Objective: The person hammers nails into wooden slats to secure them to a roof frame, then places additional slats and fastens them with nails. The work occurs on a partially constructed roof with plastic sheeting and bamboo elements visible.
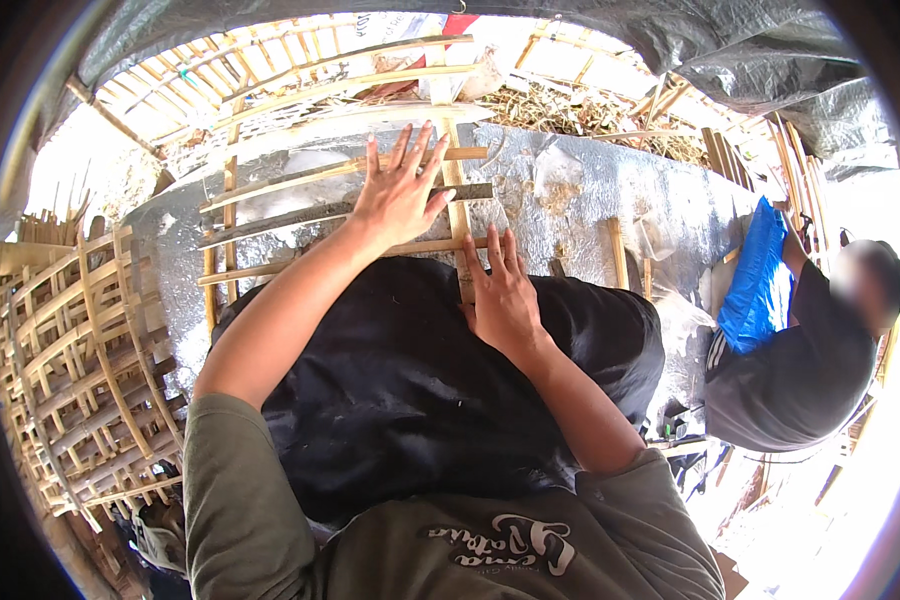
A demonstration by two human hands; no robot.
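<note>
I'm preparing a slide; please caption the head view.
Left hand and right hand spread over a bamboo slat frame, with bamboo latticework at left.

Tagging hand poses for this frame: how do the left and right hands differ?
Reach: the left hand is farther out over the slatted bamboo frame; the right hand is closer in, beside the dark cloth over the lap.
Fingers: the left hand's are fanned wider; the right hand's sit closer together.
Shared: both are bare, backs up, fingers extended away from the body.
</note>
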